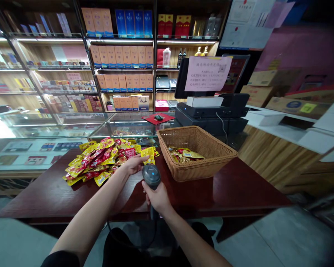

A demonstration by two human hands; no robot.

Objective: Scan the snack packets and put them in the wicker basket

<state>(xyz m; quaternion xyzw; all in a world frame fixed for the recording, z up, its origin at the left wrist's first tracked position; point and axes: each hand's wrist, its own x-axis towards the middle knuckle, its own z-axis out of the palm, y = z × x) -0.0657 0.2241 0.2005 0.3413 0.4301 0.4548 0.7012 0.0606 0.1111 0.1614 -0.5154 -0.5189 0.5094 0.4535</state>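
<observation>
My right hand is wrapped round the handle of a black barcode scanner, which shows a small blue light on top. Just beyond the scanner's head, my left hand pinches a yellow snack packet. To the left lies a heap of yellow and red snack packets on the dark red-brown table. On the right side of the table stands a brown wicker basket with several packets at its bottom.
Behind the basket are a monitor with a paper notice and a black cash drawer. A computer mouse rests on a red mat on the glass counter. Shelves of boxed goods line the back.
</observation>
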